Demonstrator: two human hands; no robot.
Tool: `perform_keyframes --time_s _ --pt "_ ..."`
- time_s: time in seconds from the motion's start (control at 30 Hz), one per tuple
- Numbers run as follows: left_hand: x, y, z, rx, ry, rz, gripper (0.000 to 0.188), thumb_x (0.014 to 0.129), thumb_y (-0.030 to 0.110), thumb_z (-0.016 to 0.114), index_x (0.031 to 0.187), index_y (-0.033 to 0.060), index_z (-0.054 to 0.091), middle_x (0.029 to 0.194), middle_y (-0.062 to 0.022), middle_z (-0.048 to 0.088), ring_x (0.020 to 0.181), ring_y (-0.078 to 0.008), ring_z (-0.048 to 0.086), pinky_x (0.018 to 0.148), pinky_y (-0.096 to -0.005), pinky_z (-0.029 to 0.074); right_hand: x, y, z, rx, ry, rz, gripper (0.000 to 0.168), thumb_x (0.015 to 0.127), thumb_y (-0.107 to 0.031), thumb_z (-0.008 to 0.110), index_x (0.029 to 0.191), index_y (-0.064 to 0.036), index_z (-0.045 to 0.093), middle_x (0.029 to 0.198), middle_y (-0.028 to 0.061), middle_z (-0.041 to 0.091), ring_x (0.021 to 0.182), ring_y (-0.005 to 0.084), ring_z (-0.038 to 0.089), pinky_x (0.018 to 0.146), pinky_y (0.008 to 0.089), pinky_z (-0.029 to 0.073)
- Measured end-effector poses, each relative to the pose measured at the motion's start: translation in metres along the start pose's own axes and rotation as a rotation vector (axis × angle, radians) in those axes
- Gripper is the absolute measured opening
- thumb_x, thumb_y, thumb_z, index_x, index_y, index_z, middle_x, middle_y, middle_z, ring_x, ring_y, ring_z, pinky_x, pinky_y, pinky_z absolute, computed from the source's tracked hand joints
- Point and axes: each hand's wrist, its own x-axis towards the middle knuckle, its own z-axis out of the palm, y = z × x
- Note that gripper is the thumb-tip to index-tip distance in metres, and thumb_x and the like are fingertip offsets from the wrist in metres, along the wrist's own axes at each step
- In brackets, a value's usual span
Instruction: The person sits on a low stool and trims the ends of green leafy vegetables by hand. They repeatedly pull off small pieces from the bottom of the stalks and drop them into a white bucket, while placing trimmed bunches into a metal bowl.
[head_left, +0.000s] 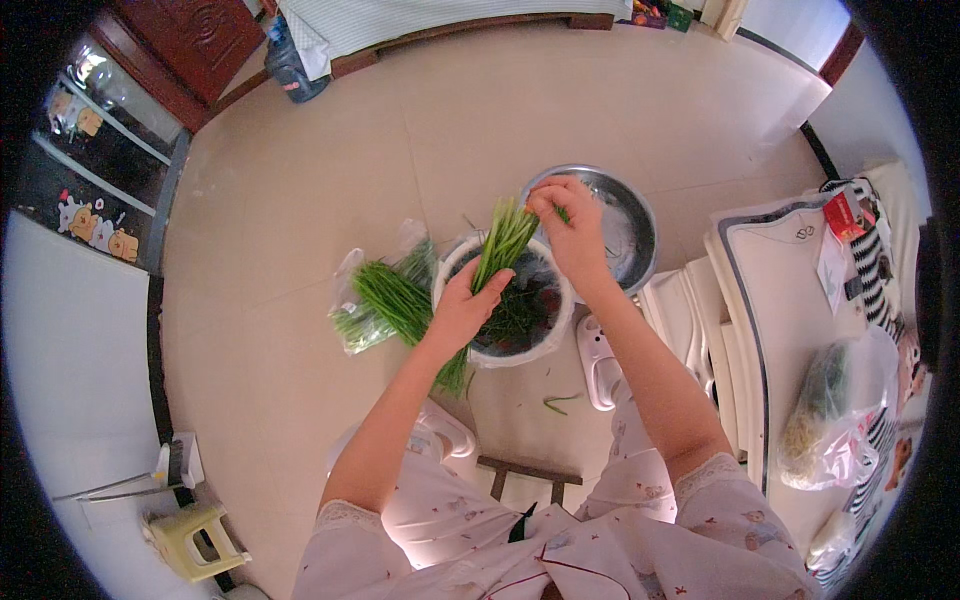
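My left hand (466, 306) is closed around a bunch of long green stalks, likely garlic chives (504, 238), held tilted over a round bin (564, 330) lined with a plastic bag. Dark green scraps lie inside the bin. At the pale upper ends of the bunch, the fingertips of my right hand (568, 217) pinch some of the stalks. More green stalks (397, 298) lie on a clear plastic bag (352, 330) on the floor, left of the bin. A metal basin (637, 232) stands behind and right of the bin, partly hidden by my right hand.
Slippers (598, 367) are on my feet beside the bin. A few green scraps (556, 405) lie on the tiles. A sofa (750, 300) with a bagged vegetable bundle (825, 405) stands at right, a yellow stool (196, 541) at lower left, a water jug (296, 67) at upper left.
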Motion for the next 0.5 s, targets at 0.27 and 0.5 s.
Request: perform_keyframes --time_s 0.27,0.5 --pt "0.000 0.005 -0.005 -0.078 0.012 -0.099 0.028 0.094 0.032 0.059 0.106 0.0059 0.057 0.063 0.0040 0.044 0.051 -0.0034 0.038 0.044 -0.0200 0.029 0.003 0.017 -0.011 0.479 -0.058 0.651 0.012 0.093 -0.014 0.056 0.097 -0.005 0.064 0.098 0.0008 0.060 0.092 0.0143 0.054 0.088 0.0301 0.039" --pt "-0.002 0.008 -0.005 -0.064 0.001 -0.114 0.029 0.095 0.033 0.057 0.106 0.0063 0.057 0.065 0.0035 0.044 0.052 -0.0044 0.038 0.045 -0.0208 0.030 0.000 -0.003 0.003 0.108 0.064 0.140 0.011 0.087 -0.011 0.061 0.098 -0.010 0.065 0.105 0.0058 0.057 0.095 0.0207 0.053 0.086 0.0340 0.040"
